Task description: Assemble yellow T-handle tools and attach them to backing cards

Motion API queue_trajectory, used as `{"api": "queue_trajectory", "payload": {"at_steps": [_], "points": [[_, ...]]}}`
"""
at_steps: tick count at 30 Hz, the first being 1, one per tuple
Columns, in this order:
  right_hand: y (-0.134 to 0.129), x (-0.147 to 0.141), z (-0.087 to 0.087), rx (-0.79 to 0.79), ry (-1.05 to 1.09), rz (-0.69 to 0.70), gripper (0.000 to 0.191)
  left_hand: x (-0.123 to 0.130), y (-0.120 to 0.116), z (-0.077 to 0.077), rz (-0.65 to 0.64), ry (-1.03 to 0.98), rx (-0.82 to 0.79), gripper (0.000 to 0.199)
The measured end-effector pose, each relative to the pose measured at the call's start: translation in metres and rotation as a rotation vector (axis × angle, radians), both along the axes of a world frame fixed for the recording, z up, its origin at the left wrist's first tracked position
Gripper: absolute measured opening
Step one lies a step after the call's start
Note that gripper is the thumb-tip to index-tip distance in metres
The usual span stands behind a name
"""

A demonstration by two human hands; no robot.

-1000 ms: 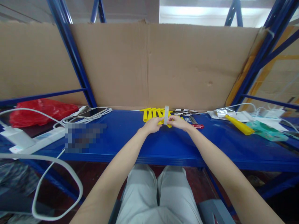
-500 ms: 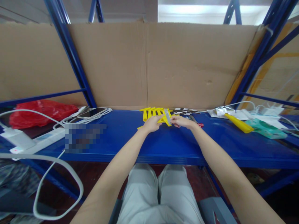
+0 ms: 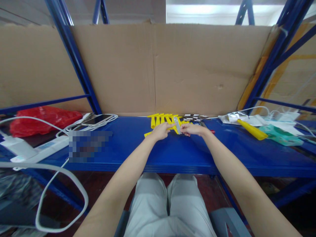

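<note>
red bag — left | white power strip — near it | green packet right | cardboard panel upright behind

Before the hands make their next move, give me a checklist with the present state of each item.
1. Left hand gripping the yellow tool: ok, its handle end shows beyond the hand.
2. Right hand on the pale strip: ok, fingers at its near end.
3. Strip fully seated on the tool's head: cannot tell, too small to see.
4. Red object clear of the right wrist: cannot tell, the wrist hides part of it.
5. White cable coil away from both hands: ok, well off to the left.
</note>
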State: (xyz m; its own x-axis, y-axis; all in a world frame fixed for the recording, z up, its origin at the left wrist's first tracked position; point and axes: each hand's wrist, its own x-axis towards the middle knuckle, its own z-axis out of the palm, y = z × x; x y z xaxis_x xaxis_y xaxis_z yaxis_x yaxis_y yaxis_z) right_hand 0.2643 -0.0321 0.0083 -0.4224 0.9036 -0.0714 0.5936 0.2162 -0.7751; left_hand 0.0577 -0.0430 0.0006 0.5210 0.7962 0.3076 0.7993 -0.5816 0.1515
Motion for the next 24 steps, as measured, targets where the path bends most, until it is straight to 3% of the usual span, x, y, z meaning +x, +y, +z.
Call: {"api": "queue_trajectory", "payload": {"at_steps": [13,24], "points": [[-0.001,-0.01,-0.008,0.073,0.144,-0.072,0.021,-0.002,-0.001,0.0,0.012,0.064,-0.013,0.049],[0.01,-0.013,-0.023,0.067,0.268,0.055,0.03,0.0,-0.004,-0.001,0.02,0.11,0.034,0.048]]}}
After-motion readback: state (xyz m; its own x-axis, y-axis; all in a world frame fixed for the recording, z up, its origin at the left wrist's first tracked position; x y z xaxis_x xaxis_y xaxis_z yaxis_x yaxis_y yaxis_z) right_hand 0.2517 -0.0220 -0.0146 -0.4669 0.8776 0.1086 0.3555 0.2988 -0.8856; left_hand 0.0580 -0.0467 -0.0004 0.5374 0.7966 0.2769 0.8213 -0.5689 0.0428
